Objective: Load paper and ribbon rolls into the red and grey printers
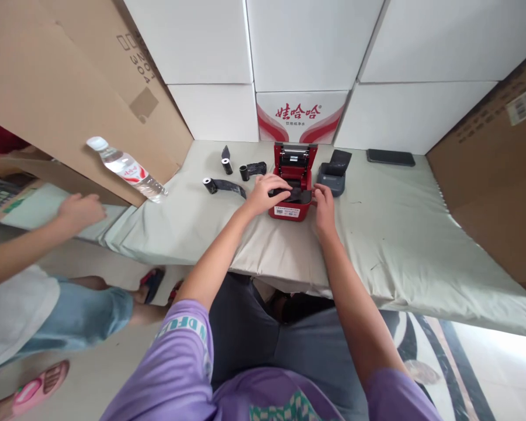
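A: Where's the red flip-lid printer (303, 209)?
B: On the cloth-covered table (398, 234), near edge, lid (294, 152) up on its far side. Left hand (265, 194) is over the bay, fingers at a black strip (294, 196); can't tell if they pinch it. Right hand (325, 204) curls at the right wall; can't tell if it grips.

A: Risks?
B: Strip could skew or crease if the left fingers push off-centre. A bump might drop the lid on them. Printer could slide on the wrinkled cloth if pushed unbraced.

A: Around it?
B: Dark grey printer (332, 185) just right of the right hand; knuckles could knock it. Nearest roll (209, 186), left, trails a loose tail near the left wrist; could snag.
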`<state>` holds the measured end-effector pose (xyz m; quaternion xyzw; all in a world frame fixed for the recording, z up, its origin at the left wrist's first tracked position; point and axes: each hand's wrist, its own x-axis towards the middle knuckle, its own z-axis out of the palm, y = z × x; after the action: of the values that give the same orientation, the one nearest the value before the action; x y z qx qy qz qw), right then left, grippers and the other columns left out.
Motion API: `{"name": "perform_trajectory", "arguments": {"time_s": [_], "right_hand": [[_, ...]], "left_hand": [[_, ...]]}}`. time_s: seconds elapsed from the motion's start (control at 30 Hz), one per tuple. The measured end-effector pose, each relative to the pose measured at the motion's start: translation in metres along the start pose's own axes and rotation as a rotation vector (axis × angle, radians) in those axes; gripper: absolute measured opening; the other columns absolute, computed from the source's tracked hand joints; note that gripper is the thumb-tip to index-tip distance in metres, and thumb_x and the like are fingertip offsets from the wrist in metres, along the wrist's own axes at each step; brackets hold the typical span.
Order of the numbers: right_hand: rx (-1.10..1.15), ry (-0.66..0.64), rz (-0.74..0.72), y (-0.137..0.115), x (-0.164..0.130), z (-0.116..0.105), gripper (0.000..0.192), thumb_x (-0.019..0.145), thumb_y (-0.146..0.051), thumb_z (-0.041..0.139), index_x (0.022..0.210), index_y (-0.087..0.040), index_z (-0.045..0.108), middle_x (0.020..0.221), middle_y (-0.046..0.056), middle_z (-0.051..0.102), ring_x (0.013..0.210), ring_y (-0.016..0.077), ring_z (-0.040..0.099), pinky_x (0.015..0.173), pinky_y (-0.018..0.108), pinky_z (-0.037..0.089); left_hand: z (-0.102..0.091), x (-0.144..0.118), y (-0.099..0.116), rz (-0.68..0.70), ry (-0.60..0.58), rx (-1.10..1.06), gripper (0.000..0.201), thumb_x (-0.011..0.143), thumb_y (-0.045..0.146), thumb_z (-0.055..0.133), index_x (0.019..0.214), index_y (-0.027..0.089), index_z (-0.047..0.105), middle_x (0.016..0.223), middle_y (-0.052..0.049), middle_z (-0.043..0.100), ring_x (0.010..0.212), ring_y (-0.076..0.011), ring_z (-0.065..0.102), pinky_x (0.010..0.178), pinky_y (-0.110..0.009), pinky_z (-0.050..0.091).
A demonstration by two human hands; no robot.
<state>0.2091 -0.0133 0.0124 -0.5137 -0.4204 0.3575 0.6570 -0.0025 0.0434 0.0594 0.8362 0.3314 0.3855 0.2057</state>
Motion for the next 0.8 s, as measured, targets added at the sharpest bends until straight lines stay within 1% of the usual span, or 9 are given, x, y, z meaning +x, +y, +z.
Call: {"name": "perform_trajectory", "arguments": {"time_s": [0.1,0.17,0.23,0.3,0.43,0.5,0.6,0.7,0.8], "right_hand": [[-0.050,-0.022,-0.041,-0.020,0.005,-0.008,0.046,0.086,-0.063,0.068,0.117,-0.029,0.066,0.129,0.008,0.073,0.121,0.0277,0.069,0.112,0.056,0.055],[-0.091,-0.037,-0.049,-0.034,0.020,-0.012,0.043,0.084,-0.059,0.073,0.116,-0.031,0.068,0.127,0.006,0.074,0.123,0.0280,0.069,0.116,0.058,0.053],[-0.109,-0.057,-0.065,-0.044,0.044,-0.012,0.042,0.084,-0.059,0.074,0.116,-0.032,0.068,0.127,0.004,0.074,0.126,0.0275,0.068,0.120,0.059,0.051],[-0.098,-0.044,-0.095,-0.046,0.072,-0.006,0.046,0.086,-0.060,0.071,0.121,-0.032,0.067,0.133,0.005,0.072,0.131,0.0269,0.066,0.123,0.058,0.048],[-0.067,-0.055,-0.128,-0.029,0.110,0.015,0.055,0.089,-0.066,0.062,0.130,-0.029,0.062,0.139,0.007,0.067,0.138,0.0263,0.061,0.123,0.055,0.047],[-0.034,-0.082,-0.159,-0.017,0.110,0.024,0.056,0.087,-0.071,0.062,0.125,-0.030,0.063,0.133,0.006,0.068,0.134,0.0257,0.063,0.118,0.051,0.051],[0.030,-0.051,-0.274,-0.002,0.092,0.028,0.054,0.085,-0.077,0.064,0.108,-0.029,0.064,0.117,0.005,0.071,0.118,0.0242,0.067,0.111,0.047,0.054],[0.083,-0.027,-0.402,0.004,0.074,0.026,0.052,0.087,-0.079,0.064,0.095,-0.027,0.063,0.107,0.005,0.072,0.113,0.0237,0.068,0.115,0.049,0.052],[0.095,-0.049,-0.432,0.003,0.067,0.024,0.046,0.086,-0.072,0.070,0.095,-0.027,0.064,0.108,0.005,0.073,0.118,0.0248,0.067,0.121,0.051,0.047]], "left_hand": [[0.009,-0.014,0.000,0.095,0.082,-0.004,0.066,0.092,0.083,0.060,0.114,0.025,0.084,0.118,-0.010,0.083,0.118,-0.0294,0.071,0.112,-0.049,0.036],[0.013,-0.020,-0.002,0.145,0.103,0.006,0.070,0.087,0.084,0.067,0.121,0.024,0.082,0.123,-0.011,0.082,0.118,-0.0292,0.072,0.109,-0.047,0.038],[0.017,-0.023,-0.002,0.170,0.140,0.046,0.058,0.094,0.076,0.065,0.118,0.025,0.082,0.121,-0.009,0.082,0.115,-0.0267,0.073,0.108,-0.046,0.038],[0.020,-0.025,-0.001,0.187,0.196,0.085,0.045,0.104,0.064,0.058,0.110,0.027,0.084,0.116,-0.007,0.084,0.112,-0.0237,0.074,0.107,-0.046,0.039],[0.025,-0.027,0.007,0.212,0.291,0.096,0.042,0.111,0.050,0.048,0.104,0.027,0.082,0.109,-0.005,0.085,0.111,-0.0214,0.073,0.105,-0.044,0.043],[0.027,-0.027,0.010,0.219,0.325,0.102,0.042,0.113,0.047,0.045,0.100,0.026,0.079,0.105,-0.005,0.085,0.106,-0.0202,0.073,0.102,-0.043,0.045],[0.027,-0.027,0.010,0.228,0.361,0.136,0.042,0.112,0.050,0.046,0.094,0.025,0.075,0.100,-0.004,0.084,0.102,-0.0198,0.072,0.099,-0.043,0.045],[0.028,-0.027,0.010,0.243,0.357,0.164,0.037,0.111,0.052,0.051,0.094,0.026,0.072,0.097,-0.002,0.083,0.100,-0.0193,0.071,0.098,-0.041,0.044],[0.028,-0.028,0.011,0.218,0.327,0.200,0.037,0.107,0.058,0.055,0.103,0.026,0.074,0.104,-0.003,0.083,0.105,-0.0216,0.070,0.100,-0.043,0.043]]}}
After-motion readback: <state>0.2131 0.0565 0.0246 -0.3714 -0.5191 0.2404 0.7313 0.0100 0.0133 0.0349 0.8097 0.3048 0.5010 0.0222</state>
